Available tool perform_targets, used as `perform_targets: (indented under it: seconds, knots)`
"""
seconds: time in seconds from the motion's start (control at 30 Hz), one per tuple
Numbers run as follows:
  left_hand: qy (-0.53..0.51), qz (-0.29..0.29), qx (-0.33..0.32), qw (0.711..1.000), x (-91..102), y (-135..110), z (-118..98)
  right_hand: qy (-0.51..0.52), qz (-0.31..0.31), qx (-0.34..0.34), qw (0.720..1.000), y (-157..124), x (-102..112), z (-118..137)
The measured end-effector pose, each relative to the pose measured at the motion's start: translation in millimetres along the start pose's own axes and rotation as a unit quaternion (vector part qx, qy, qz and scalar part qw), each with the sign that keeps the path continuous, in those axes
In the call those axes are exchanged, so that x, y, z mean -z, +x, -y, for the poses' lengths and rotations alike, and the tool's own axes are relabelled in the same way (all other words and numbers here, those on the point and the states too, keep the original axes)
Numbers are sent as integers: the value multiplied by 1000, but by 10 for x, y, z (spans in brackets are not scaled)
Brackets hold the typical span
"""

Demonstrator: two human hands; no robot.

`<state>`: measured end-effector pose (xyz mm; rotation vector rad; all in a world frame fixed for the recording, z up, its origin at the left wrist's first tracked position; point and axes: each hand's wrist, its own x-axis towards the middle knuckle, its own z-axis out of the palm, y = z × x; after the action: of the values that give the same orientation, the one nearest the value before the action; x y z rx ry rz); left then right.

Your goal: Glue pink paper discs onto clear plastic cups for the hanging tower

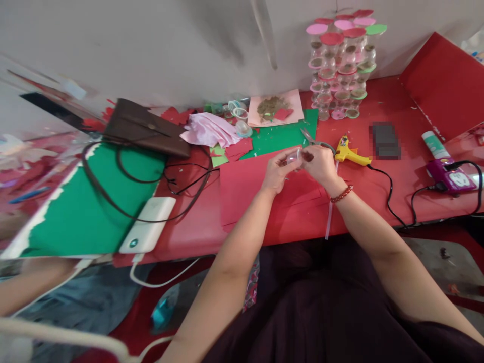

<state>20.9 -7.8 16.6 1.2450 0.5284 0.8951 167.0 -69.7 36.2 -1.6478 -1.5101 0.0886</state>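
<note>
My left hand (278, 172) and my right hand (320, 164) meet over a red paper sheet (245, 194) on the red table (378, 186). Together they pinch a small clear plastic cup (294, 157) with a dark red round piece (307, 157) at its right end. Both hands have their fingers curled closed on it. A red bead bracelet (341, 194) circles my right wrist. Scissors (315, 141) lie just behind my right hand.
A yellow glue gun (350, 153) with a black cord lies right of my hands. A stack of capped clear cups (342, 63) stands at the back. Green sheets (86, 201), a white power bank (149, 224), a brown pouch (145, 128), pink paper (209, 130) and a purple device (451, 176) lie around.
</note>
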Motion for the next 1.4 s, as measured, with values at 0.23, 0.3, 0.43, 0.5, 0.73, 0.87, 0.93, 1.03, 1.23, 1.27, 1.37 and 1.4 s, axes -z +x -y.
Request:
perform_targets:
  seconds: [0.23,0.3,0.43,0.5,0.73,0.87,0.93,1.03,1.23,1.27,1.37,1.4]
  knots:
    - [31,-9,-4,999,9,14,37,-46,58,-13,997,24,46,-12]
    - [31,-10,1,999,8,14,40,-40,75,-8,996,29,53,-9]
    - [35,-17,5,999,-13,8,55,-37,75,-10,996,35,46,-18]
    - [38,-25,-2,999,-27,7,71,-32,63,-14,997,38,34,-28]
    - [35,-28,-39,998,-23,26,123,4,14,-34,999,47,1,-16]
    - [43,-26,-85,995,-21,34,120,31,-12,-53,998,47,14,43]
    - [43,-31,-102,993,-34,28,108,62,-23,-79,995,47,28,84]
    - [40,-46,-111,992,-68,5,78,142,-39,-120,982,43,42,145]
    - [36,-61,-144,987,-129,-38,45,331,-54,-209,919,67,-1,228]
    - [40,-59,-154,985,-128,-39,44,364,-54,-227,901,78,-12,240]
    - [96,-51,-193,975,-98,-51,31,442,-46,-277,852,112,-44,255]
    - [127,-50,-207,969,-82,-61,19,460,-42,-289,838,120,-55,246]
